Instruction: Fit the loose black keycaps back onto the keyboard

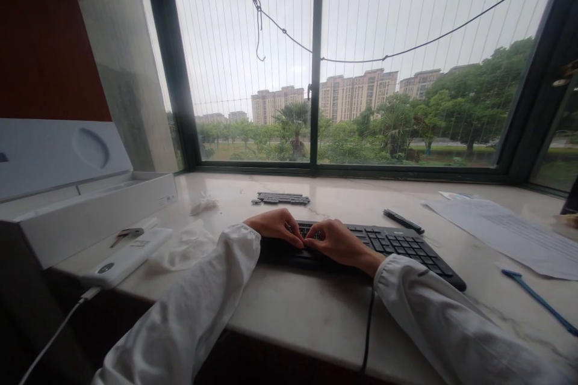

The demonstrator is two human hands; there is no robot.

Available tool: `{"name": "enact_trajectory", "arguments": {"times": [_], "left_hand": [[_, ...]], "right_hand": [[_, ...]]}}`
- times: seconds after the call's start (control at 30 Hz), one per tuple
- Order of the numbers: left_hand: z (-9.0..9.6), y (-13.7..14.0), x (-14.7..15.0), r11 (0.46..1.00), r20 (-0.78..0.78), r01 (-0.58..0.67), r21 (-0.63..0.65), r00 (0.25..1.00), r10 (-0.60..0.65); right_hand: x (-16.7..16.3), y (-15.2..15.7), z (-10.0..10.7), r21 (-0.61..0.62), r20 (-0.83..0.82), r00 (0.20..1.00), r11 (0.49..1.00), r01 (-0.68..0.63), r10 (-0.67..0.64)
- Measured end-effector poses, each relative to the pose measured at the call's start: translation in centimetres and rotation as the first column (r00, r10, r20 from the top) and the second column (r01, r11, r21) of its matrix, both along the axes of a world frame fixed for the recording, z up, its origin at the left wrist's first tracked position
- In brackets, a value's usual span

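Note:
A black computer keyboard (401, 245) lies on the marble-patterned surface, its number pad showing at the right. Over its left half, my left hand (276, 225) and my right hand (338, 242) meet with fingertips pinched close together. Whatever sits between those fingertips is too small or hidden to make out. Part of the key area by my fingers looks bare of caps. Behind the keyboard, loose dark keycaps (282, 198) lie grouped in rows. A black cable (368, 331) runs from the keyboard over the front edge.
At the left stand a white box (103, 204) and a white power bank (129, 257) with a key (127, 234) by it. Crumpled white tissue (185, 246) lies near my left sleeve. On the right are a black strip (403, 221), paper sheets (510, 234) and a blue tool (537, 298).

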State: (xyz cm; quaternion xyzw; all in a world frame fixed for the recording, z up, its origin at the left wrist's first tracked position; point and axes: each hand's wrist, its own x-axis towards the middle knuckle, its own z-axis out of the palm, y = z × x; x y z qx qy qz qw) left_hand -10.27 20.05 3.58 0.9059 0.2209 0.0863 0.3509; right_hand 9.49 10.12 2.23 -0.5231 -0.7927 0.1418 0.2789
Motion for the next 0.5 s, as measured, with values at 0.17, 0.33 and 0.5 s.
{"name": "enact_trajectory", "arguments": {"times": [0.17,0.33,0.5], "left_hand": [[-0.2,0.3,0.2,1.000,-0.003,0.005,-0.030,1.000,-0.005],[-0.7,0.7,0.6,0.997,-0.012,-0.038,-0.067,0.999,0.037],[-1.1,1.3,1.1,0.989,-0.073,-0.035,-0.144,0.997,0.025]], "right_hand": [[0.0,0.1,-0.1,-0.009,0.010,1.000,1.000,0.009,-0.009],[-0.3,0.3,-0.2,-0.023,0.006,0.999,0.999,0.034,-0.034],[-0.4,0.5,-0.3,-0.052,0.027,0.997,0.996,0.073,-0.072]]}}
